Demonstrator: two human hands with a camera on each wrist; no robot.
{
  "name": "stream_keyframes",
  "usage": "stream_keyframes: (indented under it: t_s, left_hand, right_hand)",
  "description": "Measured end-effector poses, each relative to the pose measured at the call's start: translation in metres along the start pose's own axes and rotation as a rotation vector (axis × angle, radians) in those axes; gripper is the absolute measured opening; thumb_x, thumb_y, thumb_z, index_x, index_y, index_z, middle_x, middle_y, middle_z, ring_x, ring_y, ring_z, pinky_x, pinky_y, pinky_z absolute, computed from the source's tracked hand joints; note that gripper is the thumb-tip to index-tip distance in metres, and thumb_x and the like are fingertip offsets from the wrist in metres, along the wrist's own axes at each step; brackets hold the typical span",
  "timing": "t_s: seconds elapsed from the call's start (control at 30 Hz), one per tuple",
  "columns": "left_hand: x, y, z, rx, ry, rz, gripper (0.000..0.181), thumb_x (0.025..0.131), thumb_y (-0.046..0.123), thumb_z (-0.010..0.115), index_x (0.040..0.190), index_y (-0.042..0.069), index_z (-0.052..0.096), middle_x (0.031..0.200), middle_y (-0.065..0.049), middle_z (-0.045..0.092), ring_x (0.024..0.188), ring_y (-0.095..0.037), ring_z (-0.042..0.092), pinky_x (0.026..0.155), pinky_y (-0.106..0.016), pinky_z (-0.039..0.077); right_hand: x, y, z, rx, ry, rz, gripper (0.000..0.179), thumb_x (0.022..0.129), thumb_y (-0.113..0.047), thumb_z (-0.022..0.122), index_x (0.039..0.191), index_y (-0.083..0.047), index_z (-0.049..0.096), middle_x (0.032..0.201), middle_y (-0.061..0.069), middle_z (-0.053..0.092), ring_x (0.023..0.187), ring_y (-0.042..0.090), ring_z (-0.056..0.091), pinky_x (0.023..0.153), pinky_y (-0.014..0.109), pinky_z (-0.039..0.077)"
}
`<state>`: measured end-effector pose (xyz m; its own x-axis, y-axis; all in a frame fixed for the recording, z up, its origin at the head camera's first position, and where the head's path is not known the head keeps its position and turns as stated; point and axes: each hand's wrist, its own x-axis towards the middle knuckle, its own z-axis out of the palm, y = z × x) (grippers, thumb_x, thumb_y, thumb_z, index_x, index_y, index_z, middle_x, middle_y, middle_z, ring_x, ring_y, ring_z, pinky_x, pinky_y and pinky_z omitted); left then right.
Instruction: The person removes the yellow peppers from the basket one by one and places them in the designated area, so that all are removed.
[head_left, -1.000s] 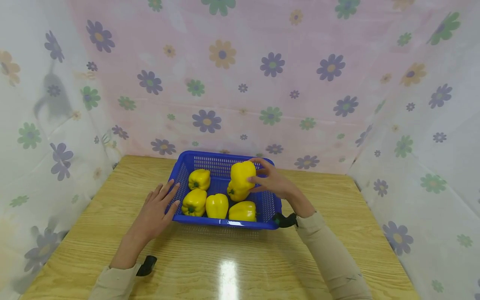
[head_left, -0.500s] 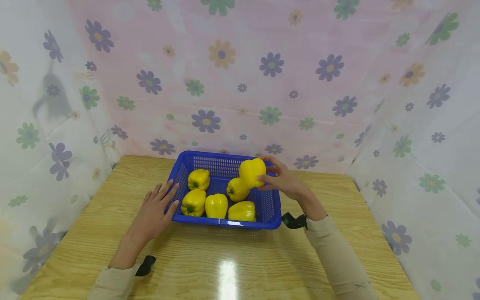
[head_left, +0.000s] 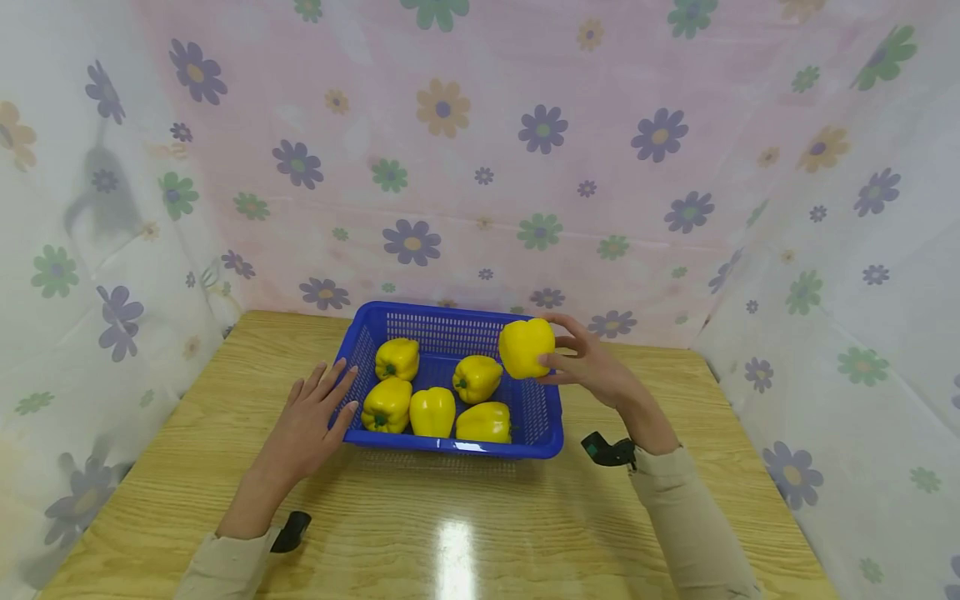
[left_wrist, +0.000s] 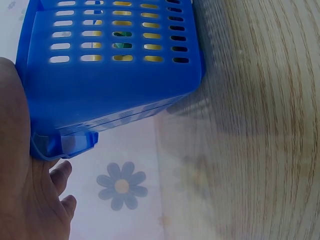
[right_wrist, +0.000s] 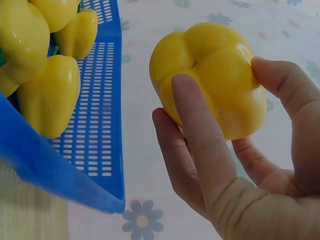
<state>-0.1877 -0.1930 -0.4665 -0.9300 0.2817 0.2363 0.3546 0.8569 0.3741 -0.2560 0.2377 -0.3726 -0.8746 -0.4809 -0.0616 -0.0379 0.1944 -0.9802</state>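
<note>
My right hand [head_left: 588, 362] grips a yellow bell pepper [head_left: 527, 348] above the right side of a blue plastic basket [head_left: 450, 447]. In the right wrist view, thumb and fingers wrap round that pepper [right_wrist: 210, 80], which is held apart from the basket wall. Several other yellow bell peppers lie inside the basket, among them one near the middle [head_left: 477, 379] and one at the front right [head_left: 483, 422]. On the basket's left rim rests my left hand [head_left: 307, 429], its fingers spread and fairly straight. The left wrist view shows the hand [left_wrist: 30, 195] against the rim, with the slotted basket wall [left_wrist: 115, 75] beside it.
The basket stands on a wooden table [head_left: 420, 533] near its back edge. A flowered curtain [head_left: 480, 208] hangs behind the table and along both sides. Black wrist mounts, such as the one on the right [head_left: 609, 450], stick out below the wrists.
My right hand has moved right with the bell pepper, from above the middle pepper to the basket's right side. The pepper beneath now shows fully. My left hand has stayed on the rim.
</note>
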Motion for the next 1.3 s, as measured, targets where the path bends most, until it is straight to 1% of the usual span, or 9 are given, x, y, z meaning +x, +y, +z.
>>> stream_keyframes:
  t_s: [0.2, 0.33, 0.53, 0.63, 0.73, 0.9, 1.13, 1.3]
  left_hand:
    - [0.000, -0.001, 0.000, 0.005, 0.007, 0.006, 0.055, 0.110, 0.032, 0.044, 0.159, 0.008, 0.036, 0.166, -0.018, 0.026, 0.154, -0.045, 0.017, 0.121, -0.068, 0.011]
    - [0.000, 0.000, 0.002, 0.015, 0.016, 0.008, 0.055, 0.110, 0.033, 0.044, 0.159, 0.009, 0.036, 0.166, -0.019, 0.027, 0.154, -0.045, 0.018, 0.121, -0.067, 0.012]
    - [0.000, -0.001, 0.003, 0.020, 0.024, 0.013, 0.055, 0.109, 0.033, 0.044, 0.158, 0.009, 0.037, 0.165, -0.020, 0.030, 0.154, -0.045, 0.018, 0.122, -0.067, 0.012]
    - [-0.001, -0.001, 0.003, 0.014, 0.027, 0.012, 0.055, 0.109, 0.033, 0.044, 0.158, 0.008, 0.037, 0.165, -0.020, 0.030, 0.154, -0.045, 0.018, 0.121, -0.067, 0.012]
    - [-0.001, -0.001, 0.004, 0.009, 0.031, 0.011, 0.055, 0.109, 0.032, 0.045, 0.158, 0.008, 0.038, 0.165, -0.020, 0.030, 0.153, -0.045, 0.019, 0.121, -0.067, 0.012]
    - [-0.001, -0.001, 0.004, 0.009, 0.034, 0.012, 0.055, 0.109, 0.032, 0.045, 0.158, 0.008, 0.038, 0.165, -0.020, 0.030, 0.154, -0.045, 0.019, 0.121, -0.067, 0.013]
    - [-0.001, -0.001, 0.005, 0.006, 0.037, 0.010, 0.055, 0.109, 0.032, 0.045, 0.158, 0.008, 0.038, 0.165, -0.020, 0.030, 0.153, -0.045, 0.019, 0.121, -0.068, 0.013]
    - [0.000, -0.002, 0.005, 0.008, 0.036, 0.008, 0.055, 0.109, 0.032, 0.044, 0.158, 0.008, 0.037, 0.165, -0.019, 0.030, 0.154, -0.045, 0.019, 0.121, -0.067, 0.013]
  right_hand:
    - [-0.009, 0.003, -0.009, 0.012, 0.031, 0.003, 0.065, 0.101, -0.010, 0.063, 0.156, -0.018, 0.028, 0.146, 0.031, 0.036, 0.113, 0.032, 0.067, 0.096, 0.056, 0.053]
    - [-0.016, 0.009, -0.015, -0.001, 0.053, -0.013, 0.062, 0.102, -0.009, 0.062, 0.154, -0.017, 0.029, 0.143, 0.031, 0.040, 0.113, 0.032, 0.067, 0.093, 0.052, 0.056]
    - [-0.028, 0.017, -0.024, 0.003, 0.067, -0.033, 0.064, 0.103, -0.011, 0.059, 0.157, -0.017, 0.026, 0.143, 0.030, 0.041, 0.110, 0.022, 0.068, 0.094, 0.049, 0.057]
    - [-0.034, 0.020, -0.029, 0.002, 0.084, -0.044, 0.064, 0.104, -0.010, 0.058, 0.158, -0.015, 0.024, 0.142, 0.028, 0.041, 0.109, 0.019, 0.068, 0.094, 0.048, 0.057]
    - [-0.037, 0.024, -0.034, 0.007, 0.116, -0.054, 0.061, 0.104, -0.009, 0.057, 0.156, -0.016, 0.027, 0.139, 0.025, 0.043, 0.108, 0.019, 0.069, 0.091, 0.044, 0.059]
    - [-0.043, 0.031, -0.044, -0.007, 0.175, -0.067, 0.058, 0.104, -0.009, 0.057, 0.154, -0.019, 0.030, 0.136, 0.023, 0.044, 0.107, 0.017, 0.068, 0.089, 0.038, 0.060]
    - [-0.047, 0.044, -0.059, -0.025, 0.222, -0.062, 0.060, 0.105, -0.009, 0.056, 0.157, -0.016, 0.027, 0.136, 0.023, 0.043, 0.107, 0.013, 0.068, 0.088, 0.034, 0.060]
    - [-0.046, 0.056, -0.068, -0.021, 0.244, -0.030, 0.056, 0.105, -0.012, 0.056, 0.153, -0.017, 0.026, 0.139, 0.028, 0.038, 0.105, 0.010, 0.068, 0.089, 0.033, 0.060]
